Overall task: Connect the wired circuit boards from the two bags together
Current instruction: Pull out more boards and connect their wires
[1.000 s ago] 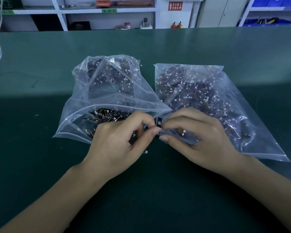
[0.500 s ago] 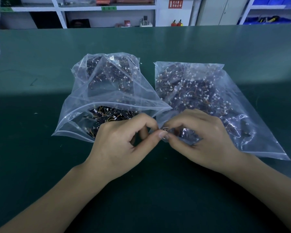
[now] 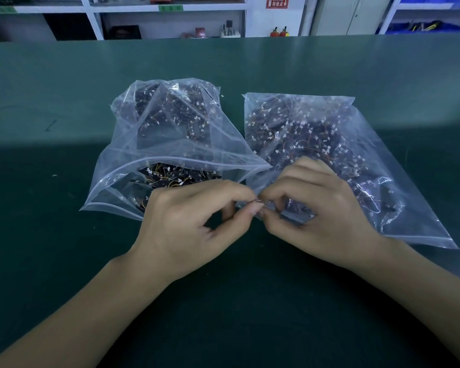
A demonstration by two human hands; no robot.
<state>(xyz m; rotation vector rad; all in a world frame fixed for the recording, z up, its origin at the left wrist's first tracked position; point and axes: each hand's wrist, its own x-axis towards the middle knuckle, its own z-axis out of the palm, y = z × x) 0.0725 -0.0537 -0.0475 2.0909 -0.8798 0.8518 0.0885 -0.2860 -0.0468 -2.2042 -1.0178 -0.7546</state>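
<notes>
Left hand [image 3: 186,227] and right hand [image 3: 322,216] meeting fingertip to fingertip, grips pinching a tiny, barely visible part; clear plastic bags of dark wired circuit boards [image 3: 170,134] [image 3: 329,139] lying just beyond on green desk [image 3: 64,261].

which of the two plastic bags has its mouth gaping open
The left bag: its zip mouth gapes toward the person, showing boards inside. The right bag lies flatter.

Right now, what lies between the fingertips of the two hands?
In the head view, the left hand and right hand pinch a tiny part between touching fingertips; it is too small to identify.
</notes>
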